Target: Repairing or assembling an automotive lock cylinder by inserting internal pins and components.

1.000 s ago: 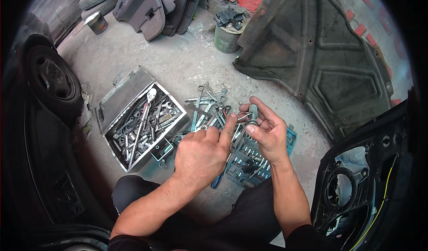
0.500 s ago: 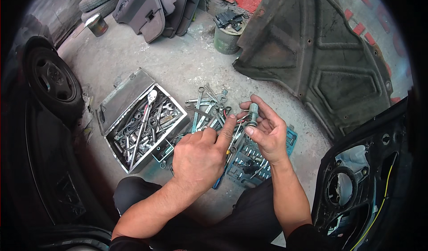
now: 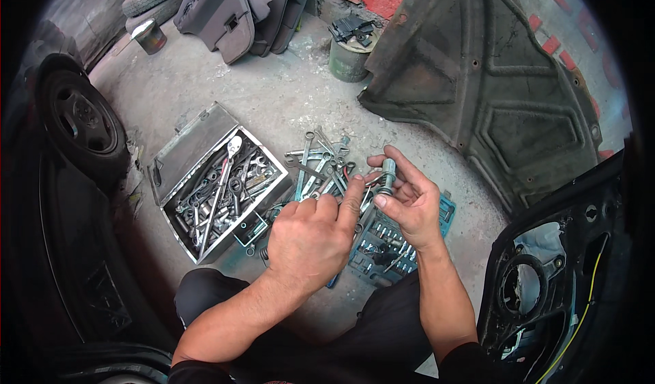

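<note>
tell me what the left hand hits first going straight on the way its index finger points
Probably the fingertips of the right hand, though depth is unclear and it may slip past.

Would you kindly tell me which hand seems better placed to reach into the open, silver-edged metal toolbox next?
Probably the left hand: it is nearer the toolbox, while the right hand is farther away, holding a grey cylindrical metal part. Whether the left hand holds anything is hidden.
</note>
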`<state>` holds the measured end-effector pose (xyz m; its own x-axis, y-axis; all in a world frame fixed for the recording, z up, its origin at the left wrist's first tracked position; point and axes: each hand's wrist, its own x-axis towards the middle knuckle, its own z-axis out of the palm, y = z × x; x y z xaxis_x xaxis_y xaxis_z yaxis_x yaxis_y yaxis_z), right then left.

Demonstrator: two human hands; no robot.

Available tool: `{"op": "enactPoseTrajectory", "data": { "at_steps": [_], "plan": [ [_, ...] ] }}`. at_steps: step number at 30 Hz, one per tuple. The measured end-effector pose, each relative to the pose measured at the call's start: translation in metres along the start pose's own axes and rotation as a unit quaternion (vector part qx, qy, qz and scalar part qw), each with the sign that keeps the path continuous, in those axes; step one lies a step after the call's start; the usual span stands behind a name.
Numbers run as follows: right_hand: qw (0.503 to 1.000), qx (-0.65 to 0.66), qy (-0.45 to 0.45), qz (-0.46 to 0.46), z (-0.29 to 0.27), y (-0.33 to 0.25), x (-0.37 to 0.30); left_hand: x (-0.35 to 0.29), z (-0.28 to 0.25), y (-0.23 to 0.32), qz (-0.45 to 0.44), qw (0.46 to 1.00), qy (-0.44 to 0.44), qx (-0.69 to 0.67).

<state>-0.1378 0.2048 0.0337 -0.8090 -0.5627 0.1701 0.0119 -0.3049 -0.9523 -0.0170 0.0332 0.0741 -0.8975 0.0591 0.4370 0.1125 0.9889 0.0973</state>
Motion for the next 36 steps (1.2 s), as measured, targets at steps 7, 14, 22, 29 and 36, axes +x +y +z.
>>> {"op": "enactPoseTrajectory", "data": {
  "at_steps": [7, 14, 22, 29, 36],
  "plan": [
    [0.999, -0.018, 0.013, 0.030, 0.000, -0.001, -0.001, 0.002, 0.001, -0.009, 0.004, 0.999, 0.009, -0.040],
    [0.979, -0.193, 0.069, -0.006, -0.003, 0.004, -0.001, -0.005, -0.020, -0.026, -0.107, 0.991, 0.045, -0.064],
    [0.895, -0.439, 0.062, 0.046, 0.009, -0.009, 0.000, -0.013, -0.016, -0.007, -0.002, 0.998, 0.022, -0.064],
    [0.862, -0.502, 0.061, -0.015, 0.012, -0.006, -0.006, -0.010, -0.009, -0.005, 0.057, 0.998, -0.013, -0.007],
    [0.847, -0.528, 0.046, -0.041, 0.015, -0.007, -0.009, -0.011, -0.007, -0.002, 0.055, 0.998, -0.011, -0.004]
  ]
}}
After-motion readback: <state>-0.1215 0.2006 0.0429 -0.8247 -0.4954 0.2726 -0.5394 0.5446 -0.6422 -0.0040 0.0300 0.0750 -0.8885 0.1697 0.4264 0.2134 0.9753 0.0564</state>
